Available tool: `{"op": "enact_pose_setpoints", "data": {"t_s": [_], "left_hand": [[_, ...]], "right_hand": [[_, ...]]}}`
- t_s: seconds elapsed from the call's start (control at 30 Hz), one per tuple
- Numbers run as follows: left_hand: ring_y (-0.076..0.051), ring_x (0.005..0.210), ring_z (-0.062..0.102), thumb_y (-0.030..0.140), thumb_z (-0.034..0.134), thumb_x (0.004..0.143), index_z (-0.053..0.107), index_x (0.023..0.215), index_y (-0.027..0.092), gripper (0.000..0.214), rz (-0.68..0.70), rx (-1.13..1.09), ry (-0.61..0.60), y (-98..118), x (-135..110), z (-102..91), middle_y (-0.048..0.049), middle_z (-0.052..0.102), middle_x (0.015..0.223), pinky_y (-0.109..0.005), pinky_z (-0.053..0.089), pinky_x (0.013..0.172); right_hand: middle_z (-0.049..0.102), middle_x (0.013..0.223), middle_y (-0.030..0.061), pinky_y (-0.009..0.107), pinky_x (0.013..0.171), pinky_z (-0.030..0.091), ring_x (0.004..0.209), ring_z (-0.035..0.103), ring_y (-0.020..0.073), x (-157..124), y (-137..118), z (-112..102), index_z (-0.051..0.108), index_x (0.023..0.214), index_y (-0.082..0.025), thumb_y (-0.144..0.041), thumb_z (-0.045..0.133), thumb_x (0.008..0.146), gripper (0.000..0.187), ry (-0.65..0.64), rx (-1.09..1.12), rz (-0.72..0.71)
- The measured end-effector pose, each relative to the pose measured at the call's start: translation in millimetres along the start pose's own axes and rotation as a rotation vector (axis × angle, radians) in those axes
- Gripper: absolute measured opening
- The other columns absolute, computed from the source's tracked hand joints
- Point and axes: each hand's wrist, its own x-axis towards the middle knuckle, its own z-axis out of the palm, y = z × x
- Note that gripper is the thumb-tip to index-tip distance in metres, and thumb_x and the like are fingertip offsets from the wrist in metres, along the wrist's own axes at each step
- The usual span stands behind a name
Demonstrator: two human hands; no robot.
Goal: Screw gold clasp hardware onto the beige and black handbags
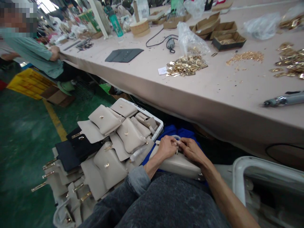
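Observation:
A cream handbag (180, 164) lies on my lap over blue cloth (147, 157). My left hand (167, 147) is closed at its upper edge, fingertips pinching a small part by the handle. Close beside it, my right hand (190, 149) pinches at the same spot, and the fingertips of both hands almost meet. A bit of metal hardware shows just below the fingers. The exact piece between them is too small to make out. To the left, several similar cream bags (111, 164) with gold clasps are heaped, with black bags (68, 152) among them.
The long workbench (152, 91) ahead holds gold metal plates (186, 66), small cardboard boxes (228, 41), a black sheet (123, 55) and a powered screwdriver (285, 100). A white bin (244, 161) stands at right. A person in a green shirt (35, 52) sits at far left.

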Motion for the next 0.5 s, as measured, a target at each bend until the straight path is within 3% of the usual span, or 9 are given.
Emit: {"op": "enact_pose_setpoints", "data": {"t_s": [0.07, 0.2, 0.37, 0.5], "left_hand": [[-0.02, 0.072, 0.066, 0.005, 0.073, 0.073, 0.075, 0.076, 0.016, 0.012, -0.015, -0.013, -0.01, -1.9, 0.5, 0.3, -0.0033, 0.074, 0.076, -0.026, 0.048, 0.067], [-0.019, 0.071, 0.067, -0.003, 0.08, 0.054, 0.074, 0.073, 0.016, 0.027, -0.059, -0.074, -0.079, -6.2, 6.9, 1.9, -0.002, 0.074, 0.074, -0.024, 0.05, 0.064], [-0.016, 0.059, 0.066, -0.004, 0.072, 0.06, 0.073, 0.084, 0.013, 0.029, -0.108, -0.242, -0.121, -11.6, 12.1, 6.3, 0.0003, 0.069, 0.064, -0.021, 0.05, 0.058], [-0.015, 0.057, 0.065, -0.003, 0.072, 0.062, 0.069, 0.083, 0.014, 0.027, -0.103, -0.254, -0.103, -15.6, 15.1, 10.6, 0.0001, 0.069, 0.066, -0.022, 0.051, 0.06]], "right_hand": [[0.054, 0.059, 0.0006, 0.026, 0.054, 0.031, 0.056, 0.045, 0.0146, 1.1, 2.6, -0.5, 0.058, 0.073, -0.019, -0.058, 0.048, 0.097, 0.047, 0.006, 0.064, 0.029], [0.053, 0.057, -0.0006, 0.025, 0.052, 0.031, 0.053, 0.043, 0.0134, 1.9, 8.0, -0.7, 0.059, 0.074, -0.019, -0.06, 0.051, 0.096, 0.048, 0.021, 0.165, 0.075], [0.054, 0.057, -0.0005, 0.025, 0.051, 0.03, 0.051, 0.044, 0.0126, 1.6, 10.2, -0.4, 0.061, 0.075, -0.018, -0.059, 0.054, 0.095, 0.046, 0.043, 0.203, 0.089], [0.053, 0.056, 0.0001, 0.024, 0.05, 0.028, 0.051, 0.043, 0.012, 3.1, 12.7, 0.7, 0.061, 0.072, -0.017, -0.059, 0.054, 0.094, 0.049, 0.029, 0.195, 0.094]]}}
